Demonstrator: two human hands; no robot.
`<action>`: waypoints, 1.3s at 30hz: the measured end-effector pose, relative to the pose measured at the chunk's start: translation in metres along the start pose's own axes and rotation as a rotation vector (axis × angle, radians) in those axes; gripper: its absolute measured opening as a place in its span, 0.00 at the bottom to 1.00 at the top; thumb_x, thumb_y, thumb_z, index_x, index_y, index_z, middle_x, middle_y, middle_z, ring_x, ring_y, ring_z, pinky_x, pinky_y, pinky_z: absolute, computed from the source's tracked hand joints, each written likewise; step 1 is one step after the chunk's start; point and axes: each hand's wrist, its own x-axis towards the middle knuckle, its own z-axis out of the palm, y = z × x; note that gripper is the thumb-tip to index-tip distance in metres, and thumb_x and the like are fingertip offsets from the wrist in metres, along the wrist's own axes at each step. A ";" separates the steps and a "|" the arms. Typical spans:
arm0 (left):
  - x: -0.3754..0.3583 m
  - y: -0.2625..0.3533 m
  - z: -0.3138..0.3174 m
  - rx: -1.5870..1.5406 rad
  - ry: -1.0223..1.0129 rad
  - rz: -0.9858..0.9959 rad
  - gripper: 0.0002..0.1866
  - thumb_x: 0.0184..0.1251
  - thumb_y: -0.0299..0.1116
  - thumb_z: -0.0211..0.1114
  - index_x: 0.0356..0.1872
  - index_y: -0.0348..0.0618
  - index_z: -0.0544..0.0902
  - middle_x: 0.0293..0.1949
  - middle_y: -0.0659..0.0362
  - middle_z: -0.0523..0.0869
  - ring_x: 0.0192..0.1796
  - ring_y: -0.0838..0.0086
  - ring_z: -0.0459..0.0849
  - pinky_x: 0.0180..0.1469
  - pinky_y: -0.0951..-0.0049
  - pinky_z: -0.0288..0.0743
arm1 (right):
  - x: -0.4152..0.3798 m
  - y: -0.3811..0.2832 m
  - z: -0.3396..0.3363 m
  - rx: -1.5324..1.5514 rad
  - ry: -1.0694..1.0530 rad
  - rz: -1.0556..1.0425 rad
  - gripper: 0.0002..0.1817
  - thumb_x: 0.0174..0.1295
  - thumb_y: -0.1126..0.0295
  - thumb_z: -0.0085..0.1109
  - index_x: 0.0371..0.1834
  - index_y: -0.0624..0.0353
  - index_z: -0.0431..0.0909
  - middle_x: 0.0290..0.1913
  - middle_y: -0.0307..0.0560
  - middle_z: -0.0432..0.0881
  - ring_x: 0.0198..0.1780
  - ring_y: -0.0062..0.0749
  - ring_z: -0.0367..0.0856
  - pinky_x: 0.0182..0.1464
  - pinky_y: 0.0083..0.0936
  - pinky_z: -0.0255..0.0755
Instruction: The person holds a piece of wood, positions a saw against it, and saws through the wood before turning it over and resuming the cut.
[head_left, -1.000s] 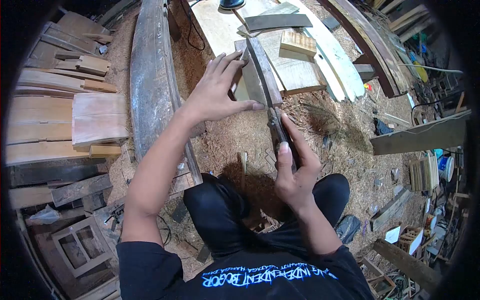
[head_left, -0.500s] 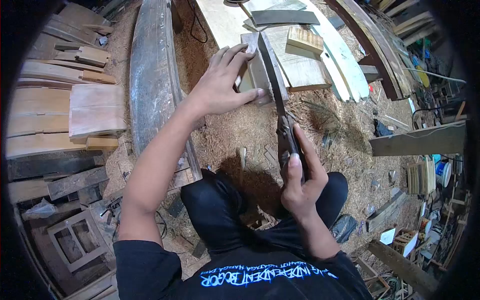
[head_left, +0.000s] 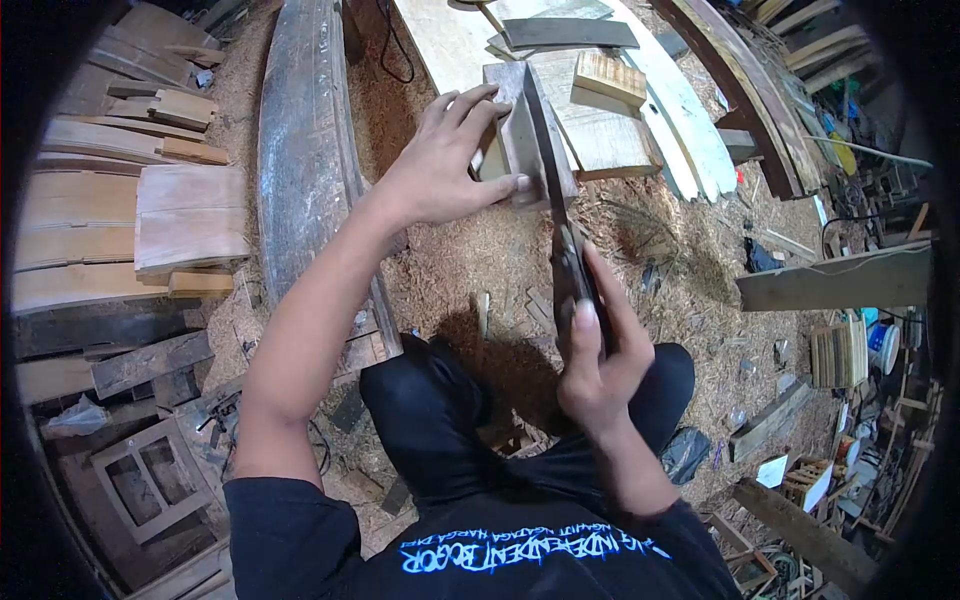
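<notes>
My right hand (head_left: 605, 355) is wrapped round the dark handle of a hand saw (head_left: 546, 135), whose narrow blade points away from me. The blade lies along a greyish wooden block (head_left: 522, 150) at the near edge of a pale board (head_left: 440, 40). Spread over the block's left side, my left hand (head_left: 455, 155) presses it with the thumb on its near end and the fingers on its far left edge. Right of the saw, a small wood block (head_left: 610, 80) rests on a wider wood piece (head_left: 610, 140).
A long weathered plank (head_left: 305, 150) stands to the left, with stacked boards (head_left: 80, 220) beyond it. Dark curved beams (head_left: 740, 100) lie at the upper right. A grey beam (head_left: 840, 280) juts in from the right. Sawdust and offcuts cover the floor.
The saw and my right hand have shifted very slightly, the blade now standing a little differently against the block. My left hand stays in place on the block.
</notes>
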 end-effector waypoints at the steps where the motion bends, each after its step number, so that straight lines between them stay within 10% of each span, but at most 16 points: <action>1: -0.001 0.001 0.000 -0.003 -0.007 0.002 0.46 0.58 0.59 0.73 0.73 0.43 0.70 0.78 0.48 0.64 0.81 0.48 0.58 0.81 0.48 0.57 | 0.005 -0.006 0.004 0.026 -0.021 0.125 0.25 0.72 0.77 0.50 0.72 0.73 0.71 0.61 0.70 0.83 0.62 0.49 0.86 0.63 0.32 0.76; 26: 0.001 0.005 -0.004 -0.013 -0.032 -0.071 0.49 0.56 0.63 0.74 0.73 0.44 0.67 0.79 0.50 0.65 0.80 0.47 0.58 0.82 0.45 0.58 | 0.010 0.004 0.005 0.015 0.014 -0.061 0.25 0.72 0.77 0.50 0.72 0.73 0.72 0.59 0.68 0.85 0.55 0.45 0.89 0.58 0.32 0.78; 27: 0.000 0.004 -0.003 0.001 -0.035 -0.078 0.48 0.55 0.63 0.74 0.72 0.45 0.68 0.79 0.51 0.65 0.80 0.47 0.59 0.81 0.45 0.58 | 0.006 -0.010 -0.002 0.039 -0.045 0.198 0.25 0.73 0.77 0.49 0.72 0.73 0.72 0.60 0.69 0.84 0.58 0.46 0.88 0.61 0.33 0.77; 39: 0.002 0.006 -0.009 0.009 -0.075 -0.091 0.51 0.56 0.64 0.73 0.75 0.43 0.67 0.80 0.48 0.64 0.80 0.44 0.58 0.82 0.44 0.58 | 0.000 -0.007 -0.002 0.065 -0.011 0.175 0.25 0.72 0.77 0.49 0.72 0.72 0.72 0.56 0.68 0.86 0.53 0.42 0.90 0.57 0.33 0.78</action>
